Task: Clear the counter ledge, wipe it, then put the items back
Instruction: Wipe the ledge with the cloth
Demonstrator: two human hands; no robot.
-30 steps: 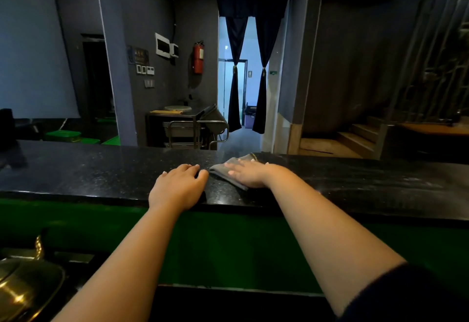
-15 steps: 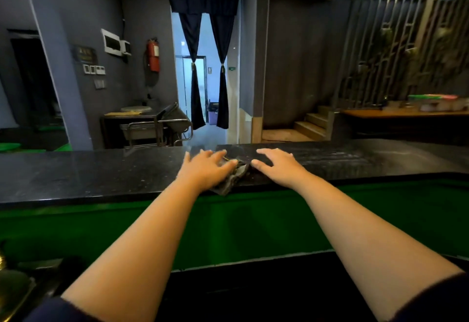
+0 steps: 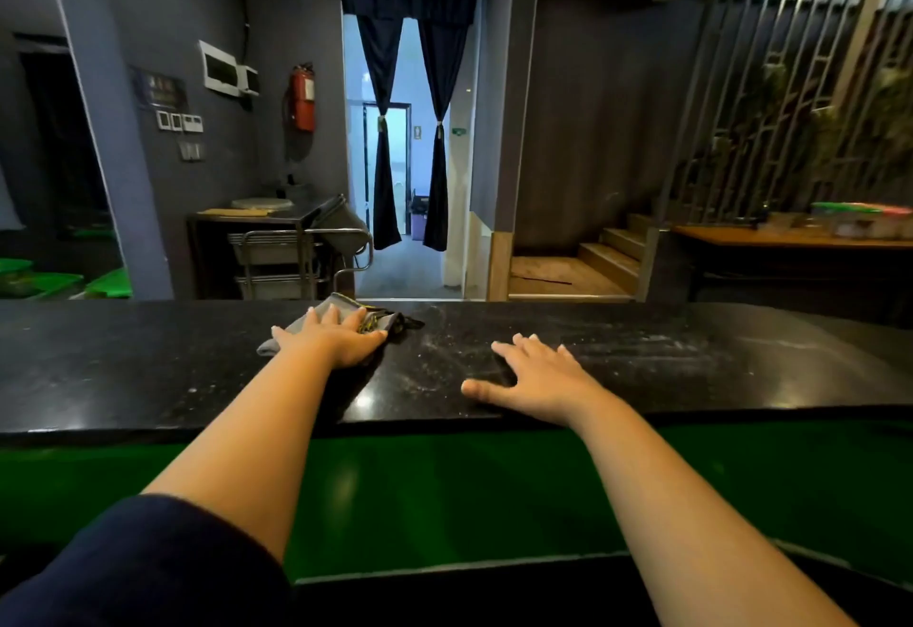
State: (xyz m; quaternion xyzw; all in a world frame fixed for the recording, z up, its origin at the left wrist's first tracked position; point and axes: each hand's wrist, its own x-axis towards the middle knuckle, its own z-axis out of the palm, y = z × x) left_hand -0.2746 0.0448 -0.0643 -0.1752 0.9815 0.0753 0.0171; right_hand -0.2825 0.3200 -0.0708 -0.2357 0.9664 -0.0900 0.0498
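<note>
1. We see a long black counter ledge [image 3: 148, 369] running across the whole view, with a green panel [image 3: 444, 488] below its near edge.
2. We use the ledge as our landmark: both bare forearms reach up onto it from below.
3. The left hand [image 3: 336, 340] lies palm down toward the far side of the ledge, pressing flat on a grey cloth [image 3: 321, 312]. Its fingers are extended and slightly spread over the cloth, not curled around it.
4. The cloth is bunched, with a darker patterned part [image 3: 390, 322] poking out to the right of the left hand; it sits on the ledge's far half, left of centre.
5. The right hand [image 3: 538, 379] rests palm down on the bare ledge near its front edge, well apart from the cloth, fingers splayed and thumb stretched to the left, gripping nothing.
6. Between the hands, pale streaks and specks [image 3: 454, 354] mark the ledge's surface.
7. Beyond the ledge, we see a curtained doorway [image 3: 410, 157], a red fire extinguisher [image 3: 302, 97] on the wall to its left, and wooden steps [image 3: 607, 251] to its right.
</note>
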